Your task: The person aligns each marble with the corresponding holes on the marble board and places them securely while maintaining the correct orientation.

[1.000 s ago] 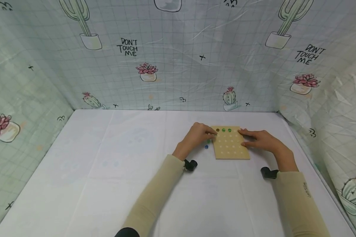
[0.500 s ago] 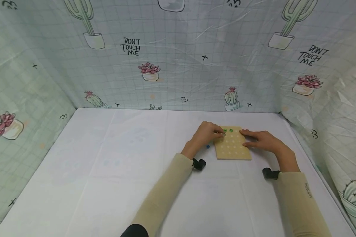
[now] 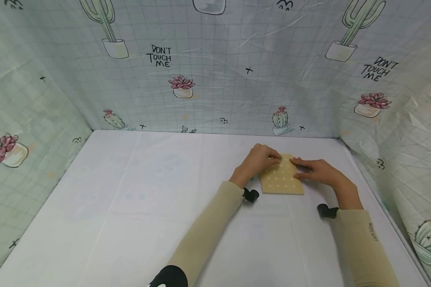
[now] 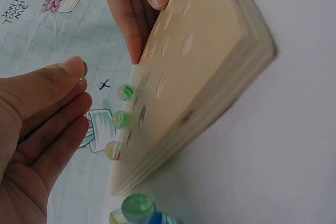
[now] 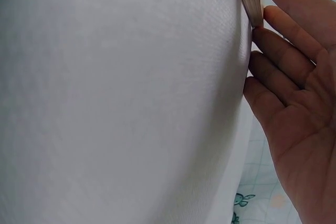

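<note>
A square wooden board (image 3: 281,181) with rows of round hollows lies on the white table. My left hand (image 3: 256,161) is over its far edge, pinching a small glass marble (image 4: 84,70) between thumb and fingers, mostly hidden by the thumb. Three marbles sit in hollows along one side: a clear one with green (image 4: 126,92), a green one (image 4: 120,119) and an orange-streaked one (image 4: 113,150). My right hand (image 3: 319,172) rests against the board's right side, its thumb touching the top surface and its fingers extended along the edge.
Loose marbles lie on the table by the board's left side, among them a green one (image 4: 138,206) and a blue one (image 4: 155,219). A patterned cloth (image 3: 215,71) with cactus drawings hangs behind the white table (image 3: 129,223).
My left hand has moved right along the board's far edge with the marble, covering the seated marbles in the head view. My right hand and the board have stayed nearly still.
</note>
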### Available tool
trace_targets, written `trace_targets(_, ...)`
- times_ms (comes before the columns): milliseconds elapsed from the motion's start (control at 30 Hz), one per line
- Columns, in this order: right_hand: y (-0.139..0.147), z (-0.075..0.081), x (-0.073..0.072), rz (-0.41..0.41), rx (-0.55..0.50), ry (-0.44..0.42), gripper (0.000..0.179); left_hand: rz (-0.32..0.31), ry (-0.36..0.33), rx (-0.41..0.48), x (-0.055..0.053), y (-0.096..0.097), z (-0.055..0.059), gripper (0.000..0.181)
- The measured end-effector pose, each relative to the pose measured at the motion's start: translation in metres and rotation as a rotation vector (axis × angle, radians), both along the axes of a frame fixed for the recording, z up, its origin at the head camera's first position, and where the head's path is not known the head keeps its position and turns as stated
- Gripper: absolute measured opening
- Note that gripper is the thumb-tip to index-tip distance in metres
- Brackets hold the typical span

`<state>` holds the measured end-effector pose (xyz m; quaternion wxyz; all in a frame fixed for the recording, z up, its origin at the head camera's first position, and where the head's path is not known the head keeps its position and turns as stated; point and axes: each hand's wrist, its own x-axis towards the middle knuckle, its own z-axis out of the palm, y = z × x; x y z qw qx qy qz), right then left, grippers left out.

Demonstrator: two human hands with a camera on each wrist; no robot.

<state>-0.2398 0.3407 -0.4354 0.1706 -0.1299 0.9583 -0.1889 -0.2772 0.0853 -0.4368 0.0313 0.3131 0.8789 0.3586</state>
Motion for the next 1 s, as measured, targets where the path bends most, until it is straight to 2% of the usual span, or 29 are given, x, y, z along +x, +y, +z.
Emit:
trace_targets(333, 0.001, -0.001, 0.000, -0.002, -0.007, 0.007, 0.080, 0.012, -0.023, -0.038, -0.015, 0.018, 0.000, 0.018)
trace_targets(633, 0.000, -0.001, -0.001, 0.032, -0.008, 0.038, 0.076, -0.034, -0.043, -0.047, -0.031, 0.033, -0.001, 0.020)
trace_targets(767, 0.001, -0.002, -0.002, 0.026, -0.015, 0.037, 0.075, -0.049, -0.077, -0.053, -0.037, 0.039, -0.005, 0.018)
trace_targets(1000, 0.002, -0.001, -0.001, 0.029, -0.018, 0.039, 0.075, -0.069, -0.113, -0.066, -0.042, 0.045, -0.006, 0.016)
